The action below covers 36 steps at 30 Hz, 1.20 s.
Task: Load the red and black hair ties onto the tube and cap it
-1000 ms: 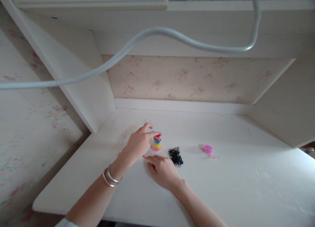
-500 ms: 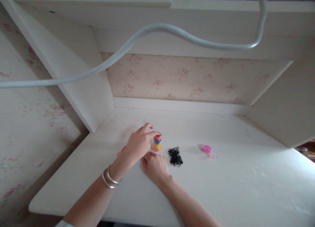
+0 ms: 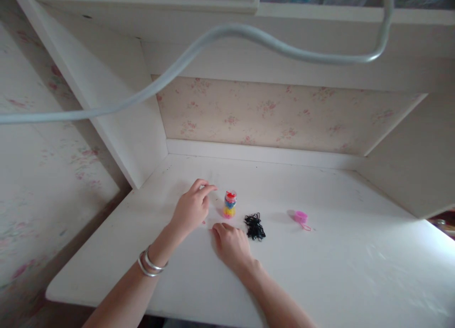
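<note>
In my head view, I take the jar as the clock's centre, with twelve toward the back wall. It stands upright on the tabletop, pink, yellow, blue and red layered inside from the bottom up. My left hand hovers at nine o'clock, near the jar but apart from it, fingers bent and one tip pointing its way; I can't make out whether those tips meet or hold anything. My right hand is low at six o'clock, fingers curled down at the tabletop. A pale pink trace shows at its tips, too small for me to say whether it is pinched.

A red bit lies at eight, between the two hands. The black bands sit in a heap at four, just beside my right hand, and the pink ring with its loop is well out at three.

I judge the step in hand to be fingertip work on small pieces next to the jar. The next move calls for a fine pinch, with both wrists kept off the jar so it doesn't tip.
</note>
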{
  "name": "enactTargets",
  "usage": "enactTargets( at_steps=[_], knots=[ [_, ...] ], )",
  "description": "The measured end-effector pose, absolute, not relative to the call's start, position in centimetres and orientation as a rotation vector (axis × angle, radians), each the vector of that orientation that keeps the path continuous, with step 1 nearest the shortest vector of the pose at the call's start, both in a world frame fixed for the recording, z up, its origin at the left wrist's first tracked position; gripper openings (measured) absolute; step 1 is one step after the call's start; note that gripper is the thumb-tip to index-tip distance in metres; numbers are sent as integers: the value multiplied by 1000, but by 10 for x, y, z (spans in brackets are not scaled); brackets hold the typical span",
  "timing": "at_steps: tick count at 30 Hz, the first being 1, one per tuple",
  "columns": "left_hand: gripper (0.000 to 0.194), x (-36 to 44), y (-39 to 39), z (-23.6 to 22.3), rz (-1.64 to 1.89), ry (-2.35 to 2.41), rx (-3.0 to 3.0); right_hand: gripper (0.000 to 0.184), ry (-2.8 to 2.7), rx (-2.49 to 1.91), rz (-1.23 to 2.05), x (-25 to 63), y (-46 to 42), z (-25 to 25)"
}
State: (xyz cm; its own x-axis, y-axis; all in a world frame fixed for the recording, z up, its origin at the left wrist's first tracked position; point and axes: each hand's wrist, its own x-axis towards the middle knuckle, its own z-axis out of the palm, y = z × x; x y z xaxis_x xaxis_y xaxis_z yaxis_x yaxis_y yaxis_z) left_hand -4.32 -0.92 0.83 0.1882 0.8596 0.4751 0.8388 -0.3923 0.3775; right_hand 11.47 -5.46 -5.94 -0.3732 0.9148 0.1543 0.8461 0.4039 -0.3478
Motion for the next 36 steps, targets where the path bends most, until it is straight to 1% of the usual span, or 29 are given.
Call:
enactTargets(
  at_steps=[3,6,9,12,17,25,30,36],
  knots=[
    [34,-65,-12,-11,940,1768,2296,23,-2205,-1349,401,120,-56,-56],
    [27,-85,-16,-29,898,1826,2188,25,-1918,-1157,511,122,-55,-47],
    [23,-93,-19,-39,778,1848,2125,25,-1638,-1151,490,124,-47,-32],
    [22,-94,-22,-42,635,1813,2149,27,-1518,-1199,465,127,-31,-15],
    [25,-91,-23,-49,506,1800,2233,30,-1614,-1285,509,136,-9,1],
    [27,-90,-23,-55,479,1859,2226,33,-1735,-1347,562,143,-3,4],
    [27,-91,-21,-56,399,1927,2214,29,-1700,-1394,557,144,0,5],
    [27,-90,-21,-57,542,1936,2199,28,-1668,-1386,572,146,-1,5]
  ],
)
